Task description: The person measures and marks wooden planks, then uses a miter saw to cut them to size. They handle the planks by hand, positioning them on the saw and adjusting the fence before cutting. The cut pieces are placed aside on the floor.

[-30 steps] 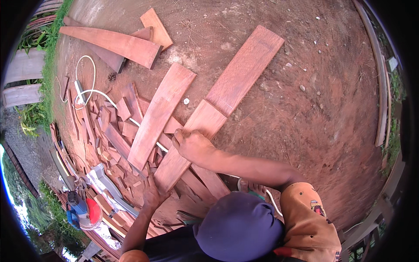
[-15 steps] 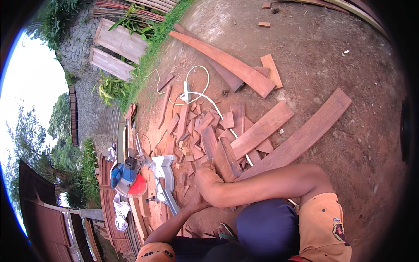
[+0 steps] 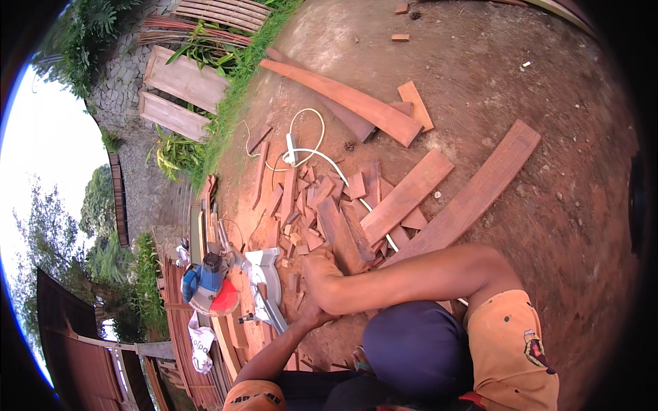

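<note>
My right hand [image 3: 319, 272] is low over the ground, its fingers curled at the near left edge of a reddish-brown wooden board [image 3: 347, 240]. Part of its grip is turned away from me. Just below, my left hand [image 3: 313, 315] reaches in beside my right wrist, which covers its fingers. Beyond the board lies a heap of short wood offcuts [image 3: 317, 195]. A wider plank [image 3: 408, 195] rests to the right of the heap, and a long plank [image 3: 473, 192] slants up to the right.
A blue mitre saw [image 3: 209, 277] with a red guard and metal base [image 3: 266, 281] stands left of my hands. A white cable with a power strip [image 3: 290, 149] loops past the offcuts. Farther off are long boards [image 3: 349, 103]. A white bag [image 3: 201, 342] lies near stacked timber.
My view has shifted slightly, so the saw and ground appear moved. The board at my right hand has tilted, showing more of its flat face. Both hands remain close together.
</note>
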The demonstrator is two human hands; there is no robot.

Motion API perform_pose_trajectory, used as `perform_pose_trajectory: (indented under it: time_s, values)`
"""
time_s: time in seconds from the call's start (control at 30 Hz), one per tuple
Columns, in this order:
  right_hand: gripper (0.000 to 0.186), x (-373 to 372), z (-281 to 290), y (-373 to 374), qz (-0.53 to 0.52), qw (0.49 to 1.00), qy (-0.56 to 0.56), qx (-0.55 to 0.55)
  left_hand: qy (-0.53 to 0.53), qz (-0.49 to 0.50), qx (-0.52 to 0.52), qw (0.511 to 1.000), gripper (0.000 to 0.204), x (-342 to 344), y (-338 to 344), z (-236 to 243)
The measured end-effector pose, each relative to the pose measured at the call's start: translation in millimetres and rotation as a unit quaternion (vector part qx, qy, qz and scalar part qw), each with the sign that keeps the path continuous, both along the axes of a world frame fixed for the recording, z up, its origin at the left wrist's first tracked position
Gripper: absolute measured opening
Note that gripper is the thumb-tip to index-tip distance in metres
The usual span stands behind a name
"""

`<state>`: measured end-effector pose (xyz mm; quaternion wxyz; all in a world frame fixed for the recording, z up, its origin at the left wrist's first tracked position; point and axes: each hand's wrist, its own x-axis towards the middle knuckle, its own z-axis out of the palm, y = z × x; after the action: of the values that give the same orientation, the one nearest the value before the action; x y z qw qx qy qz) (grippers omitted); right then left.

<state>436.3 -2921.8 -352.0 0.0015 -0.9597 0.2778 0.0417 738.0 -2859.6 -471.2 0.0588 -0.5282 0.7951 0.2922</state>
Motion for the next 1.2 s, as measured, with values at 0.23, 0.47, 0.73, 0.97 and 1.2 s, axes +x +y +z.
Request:
perform_pose_trajectory:
  time_s: [0.23,0.47,0.73,0.97,1.2]
  values:
    - [0.044,-37.0,-139.7,-33.6,-0.105,0.987,-0.120,0.018,-0.044,0.028,0.006,0.999,0.106,-61.7,-32.6,-13.1]
    - [0.089,-147.0,-258.5,-10.9,-0.223,0.947,-0.165,0.164,-0.076,0.029,-0.071,0.994,0.108,-142.2,-22.9,-95.5]
    - [0.098,-140.3,-268.8,-23.2,-0.214,0.944,-0.184,0.172,-0.028,0.097,-0.029,0.994,0.097,-134.8,-23.7,-107.5]
    - [0.103,-133.2,-273.7,-33.2,-0.197,0.964,-0.110,0.143,-0.075,0.044,-0.047,0.995,0.094,-135.7,-39.6,-117.9]
    - [0.102,-128.7,-261.6,-34.0,-0.187,0.970,-0.046,0.149,-0.087,0.051,-0.030,0.994,0.090,-148.8,-39.5,-126.1]
